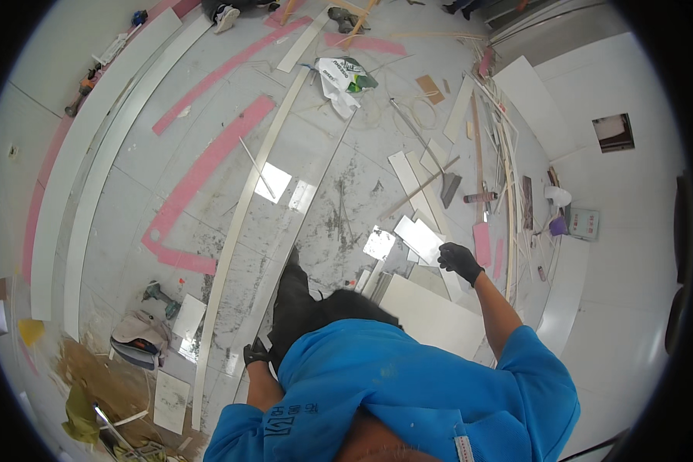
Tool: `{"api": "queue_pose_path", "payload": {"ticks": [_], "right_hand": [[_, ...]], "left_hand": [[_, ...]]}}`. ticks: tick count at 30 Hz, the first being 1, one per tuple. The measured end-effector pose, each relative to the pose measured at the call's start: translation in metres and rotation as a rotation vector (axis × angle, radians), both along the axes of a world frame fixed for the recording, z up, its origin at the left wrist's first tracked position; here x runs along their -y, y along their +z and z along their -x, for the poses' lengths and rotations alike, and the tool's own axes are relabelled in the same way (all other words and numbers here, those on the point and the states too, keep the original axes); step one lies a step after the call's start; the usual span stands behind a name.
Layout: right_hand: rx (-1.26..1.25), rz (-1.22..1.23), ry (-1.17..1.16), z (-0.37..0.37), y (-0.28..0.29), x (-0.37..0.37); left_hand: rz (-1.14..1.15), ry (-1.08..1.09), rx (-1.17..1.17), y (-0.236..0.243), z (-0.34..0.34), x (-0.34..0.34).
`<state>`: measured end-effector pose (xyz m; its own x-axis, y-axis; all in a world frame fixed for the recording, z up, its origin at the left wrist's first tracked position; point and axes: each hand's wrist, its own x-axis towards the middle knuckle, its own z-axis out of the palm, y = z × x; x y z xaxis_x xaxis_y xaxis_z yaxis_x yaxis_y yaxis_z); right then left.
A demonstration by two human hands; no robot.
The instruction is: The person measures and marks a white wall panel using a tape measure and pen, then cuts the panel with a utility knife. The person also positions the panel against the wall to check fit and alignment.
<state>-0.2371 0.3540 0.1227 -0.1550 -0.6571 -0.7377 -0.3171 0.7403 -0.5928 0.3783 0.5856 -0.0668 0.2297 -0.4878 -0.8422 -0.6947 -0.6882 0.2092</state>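
A black glove covers my right hand (460,263), which reaches out to the right. Its fingers are closed at the edge of a small white board piece (423,240), tilted and catching the light. My left hand (256,353), also in a black glove, is low beside my leg. The fingers look curled around something small and pale that I cannot make out. Next to that hand runs the edge of a long, glossy light-grey strip (291,223). Below the right hand, a large cream panel (431,314) lies on the floor, partly hidden by my blue shirt.
Long white boards (123,123) and pink strips (208,165) lie at left. A green drill (162,299) and a bag (140,339) are near the lower left. Ahead are a plastic sack (345,83) and a broom (448,185). Offcuts (508,185) line the right wall.
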Motion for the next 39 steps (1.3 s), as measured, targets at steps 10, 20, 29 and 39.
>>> {"api": "queue_pose_path", "payload": {"ticks": [10, 20, 29, 39], "right_hand": [[-0.086, -0.099, 0.302, 0.046, 0.004, 0.176], [-0.247, -0.074, 0.698, 0.130, -0.005, 0.443], [-0.170, -0.131, 0.685, 0.159, 0.007, 0.620], [-0.030, -0.308, 1.225, -0.038, -0.034, 0.735]], "left_hand": [[-0.076, 0.423, 0.027, -0.043, 0.063, 0.109], [0.331, 2.444, -0.730, -0.120, 0.156, 0.255], [0.753, 2.676, -0.227, -0.151, 0.254, 0.297], [0.258, 2.277, 0.431, -0.119, 0.314, 0.379]]}}
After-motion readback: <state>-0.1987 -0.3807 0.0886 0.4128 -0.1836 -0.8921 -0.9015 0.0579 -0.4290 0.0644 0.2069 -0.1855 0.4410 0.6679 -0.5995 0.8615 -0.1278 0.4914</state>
